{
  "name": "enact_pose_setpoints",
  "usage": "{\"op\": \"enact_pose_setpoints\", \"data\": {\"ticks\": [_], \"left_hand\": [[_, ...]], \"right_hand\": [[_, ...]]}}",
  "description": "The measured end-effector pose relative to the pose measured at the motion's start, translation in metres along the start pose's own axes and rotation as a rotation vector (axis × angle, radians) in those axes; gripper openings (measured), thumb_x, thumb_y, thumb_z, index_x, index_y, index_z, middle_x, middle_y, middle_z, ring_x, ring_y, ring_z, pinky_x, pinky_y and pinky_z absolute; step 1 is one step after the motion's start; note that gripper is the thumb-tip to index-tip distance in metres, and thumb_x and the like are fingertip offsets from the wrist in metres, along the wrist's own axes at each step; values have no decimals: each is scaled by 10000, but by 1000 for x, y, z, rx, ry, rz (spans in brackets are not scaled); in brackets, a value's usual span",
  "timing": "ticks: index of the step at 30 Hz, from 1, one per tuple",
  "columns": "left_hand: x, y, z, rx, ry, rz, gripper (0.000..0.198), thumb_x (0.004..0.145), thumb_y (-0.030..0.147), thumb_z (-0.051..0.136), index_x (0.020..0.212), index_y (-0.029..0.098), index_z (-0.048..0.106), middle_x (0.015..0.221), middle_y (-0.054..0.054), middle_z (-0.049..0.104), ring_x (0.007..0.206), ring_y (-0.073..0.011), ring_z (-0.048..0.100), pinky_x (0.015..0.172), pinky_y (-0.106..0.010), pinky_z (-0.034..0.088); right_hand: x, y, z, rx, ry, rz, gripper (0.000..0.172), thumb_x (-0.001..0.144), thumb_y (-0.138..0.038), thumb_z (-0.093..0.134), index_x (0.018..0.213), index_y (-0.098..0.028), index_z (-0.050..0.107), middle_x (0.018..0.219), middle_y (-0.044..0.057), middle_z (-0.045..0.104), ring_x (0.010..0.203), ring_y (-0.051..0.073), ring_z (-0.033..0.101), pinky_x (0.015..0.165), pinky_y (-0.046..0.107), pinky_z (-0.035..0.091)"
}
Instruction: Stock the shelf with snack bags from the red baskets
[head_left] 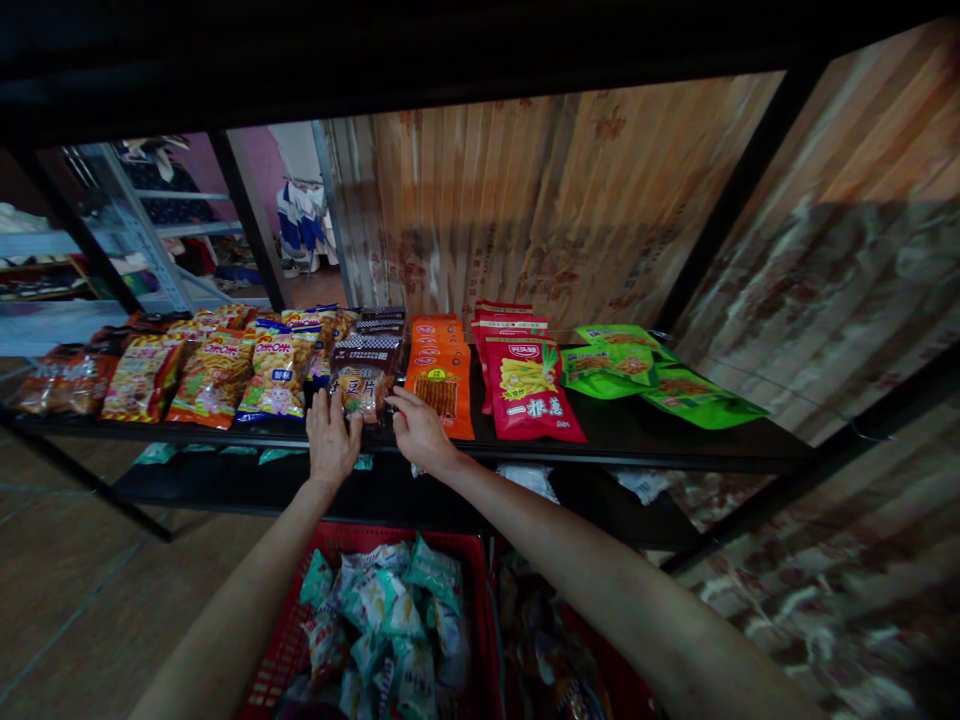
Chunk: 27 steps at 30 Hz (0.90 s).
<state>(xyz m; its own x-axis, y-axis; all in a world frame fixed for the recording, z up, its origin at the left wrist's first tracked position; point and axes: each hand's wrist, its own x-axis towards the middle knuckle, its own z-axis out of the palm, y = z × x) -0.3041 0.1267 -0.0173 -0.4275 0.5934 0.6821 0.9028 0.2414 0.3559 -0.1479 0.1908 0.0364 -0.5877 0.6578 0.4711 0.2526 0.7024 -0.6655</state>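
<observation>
Left fingers (pixel 325 408), apart, are touching the brown packet (pixel 365 374), right hand (pixel 421 428), pinch unclear, flanking its right; lopsided pushing risks toppling it!

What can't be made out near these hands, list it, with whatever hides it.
All in the head view:
Lower left of the brown packet: covered by the left hand.
Whether the right hand pinches anything: its own fingers hide this.
Most of the rear red packets: behind the front red packet.
Near end of the red basket: cut off by the bottom edge.
Packets right of the basket: too dim to identify.
</observation>
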Motion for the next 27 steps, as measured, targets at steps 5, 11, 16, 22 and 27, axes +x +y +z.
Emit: {"op": "enact_pose_setpoints", "data": {"ticks": [5,11,16,22,27], "left_hand": [[9,-16,-23,-41,207,-18,491,899,335,377,1300,62,451,1435,-239,360,1377,-290,272,1104,-464,250],[42,-68,-58,-44,294,-270,481,885,265,334,1284,25,457,1352,-244,460,1318,-290,371,1096,-446,270],[64,-99,-68,-64,104,-368,489,893,286,305,1288,41,458,1293,-230,521,1240,-312,458,1054,-488,318],[69,-114,-65,-65,39,-338,489,889,339,338,1270,72,487,1281,-201,550,1231,-294,476,1051,-465,336],[71,-114,-61,-22,-31,-335,500,884,332,348,1278,57,487,1277,-207,553,1220,-299,491,1045,-451,349]], "right_hand": [[1,-17,10,96,31,-157,389,840,-112,398,1163,-150,612,1279,103,581,1223,170,512,1070,344,381],[33,-65,59,238,-169,-8,326,868,-201,453,1137,-195,636,1247,67,605,1226,174,506,1057,323,373],[65,-74,102,371,-203,151,312,900,-285,424,1100,-210,652,1220,50,626,1174,178,540,1024,320,390],[89,-72,131,542,-170,252,390,926,-391,366,1098,-204,662,1215,51,634,1158,182,556,1024,317,390],[90,-81,135,538,-194,323,427,930,-426,351,1130,-197,650,1241,62,618,1202,190,527,1043,316,365]]}}
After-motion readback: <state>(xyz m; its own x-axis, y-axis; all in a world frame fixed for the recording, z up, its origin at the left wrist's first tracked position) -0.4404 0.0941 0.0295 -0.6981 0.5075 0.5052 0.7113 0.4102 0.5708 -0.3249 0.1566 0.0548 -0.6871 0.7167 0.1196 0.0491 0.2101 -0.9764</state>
